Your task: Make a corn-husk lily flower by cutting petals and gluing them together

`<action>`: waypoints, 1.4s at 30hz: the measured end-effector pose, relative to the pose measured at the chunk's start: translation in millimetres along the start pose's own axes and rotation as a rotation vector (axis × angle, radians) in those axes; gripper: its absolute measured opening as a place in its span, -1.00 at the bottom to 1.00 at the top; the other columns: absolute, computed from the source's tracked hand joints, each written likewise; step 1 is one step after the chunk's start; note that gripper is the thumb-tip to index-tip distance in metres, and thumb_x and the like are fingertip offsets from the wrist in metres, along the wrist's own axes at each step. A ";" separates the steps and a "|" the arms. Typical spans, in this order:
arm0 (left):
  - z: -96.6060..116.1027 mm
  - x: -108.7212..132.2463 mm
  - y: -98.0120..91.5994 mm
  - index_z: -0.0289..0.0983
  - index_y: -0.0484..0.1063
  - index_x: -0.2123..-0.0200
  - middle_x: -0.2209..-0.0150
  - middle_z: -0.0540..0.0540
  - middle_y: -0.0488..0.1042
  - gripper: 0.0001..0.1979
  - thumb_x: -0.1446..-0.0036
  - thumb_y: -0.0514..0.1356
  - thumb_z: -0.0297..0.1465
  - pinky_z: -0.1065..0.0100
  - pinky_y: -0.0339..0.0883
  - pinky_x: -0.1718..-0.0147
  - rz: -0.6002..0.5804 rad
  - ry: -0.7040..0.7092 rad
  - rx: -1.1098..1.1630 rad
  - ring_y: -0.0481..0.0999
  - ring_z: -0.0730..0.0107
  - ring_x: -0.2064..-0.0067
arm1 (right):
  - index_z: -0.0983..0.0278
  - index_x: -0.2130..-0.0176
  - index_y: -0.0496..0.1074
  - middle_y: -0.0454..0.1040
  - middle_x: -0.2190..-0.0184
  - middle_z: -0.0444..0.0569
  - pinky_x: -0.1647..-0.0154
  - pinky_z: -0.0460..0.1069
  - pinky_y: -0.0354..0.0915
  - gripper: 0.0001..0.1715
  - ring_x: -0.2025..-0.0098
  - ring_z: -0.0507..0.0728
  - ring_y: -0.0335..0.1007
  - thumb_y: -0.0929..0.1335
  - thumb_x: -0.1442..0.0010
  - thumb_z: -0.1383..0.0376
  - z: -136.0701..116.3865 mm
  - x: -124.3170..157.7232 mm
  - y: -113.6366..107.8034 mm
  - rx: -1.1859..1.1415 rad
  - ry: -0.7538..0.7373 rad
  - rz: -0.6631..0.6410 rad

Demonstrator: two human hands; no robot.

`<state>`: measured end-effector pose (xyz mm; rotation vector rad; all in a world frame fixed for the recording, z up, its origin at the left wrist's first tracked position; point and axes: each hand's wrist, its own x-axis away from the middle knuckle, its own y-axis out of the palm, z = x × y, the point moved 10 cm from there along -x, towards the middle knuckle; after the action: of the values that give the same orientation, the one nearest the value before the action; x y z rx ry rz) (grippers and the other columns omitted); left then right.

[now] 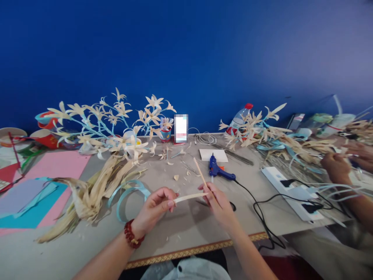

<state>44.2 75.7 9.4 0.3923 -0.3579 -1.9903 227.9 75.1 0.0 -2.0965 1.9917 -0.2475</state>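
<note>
1. OK, head view, only one. Landmark: blue glue gun (215, 168) on the counter (105, 249), nozzle pointing away from the person.
2. Left hand (160, 202): nearer the person than the glue gun and off to its left. Thumb and fingers pinch one end of a pale strip (190, 197). Red beaded bracelet (133, 234) on that wrist.
3. Right hand (215, 200): just on the near side of the glue gun. Fingers grip the strip's other end plus a thin pale stick (199, 170), which slants up and away, its far end left of the glue gun.
4. Strip spans the gap between both hands, roughly level, near side of the glue gun, left of it.
5. Left of the glue gun: blue ribbon loop (119, 206), then dry husks (90, 198), then pink sheet (64, 163) and teal sheet (32, 219) furthest out.
6. Beyond the glue gun: white card (213, 155) just behind, coiled wire (205, 138) further back. Lit phone (181, 129) back-left, screen blurred. Pale flowers (136, 147) left of the phone.
7. Right of the glue gun: white power strip (272, 177). Black cord (244, 189) runs from the glue gun's handle. Another person's hand (335, 167) far right; can't tell its grip.
</note>
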 end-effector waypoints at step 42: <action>20.1 13.0 -7.5 -0.25 0.50 0.33 0.21 -0.11 0.40 -0.92 -0.11 0.25 -0.37 0.32 0.26 0.11 0.179 0.122 -0.281 0.38 0.29 0.14 | 0.28 0.41 0.36 0.30 0.58 -0.19 0.56 -0.14 0.17 -0.66 0.56 -0.02 0.22 0.39 -0.15 0.06 -25.3 16.6 98.0 -0.369 -0.004 -0.135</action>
<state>24.2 68.8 22.9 0.2901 -0.0325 -1.7999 127.8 52.9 -4.6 -2.4521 2.0206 0.1125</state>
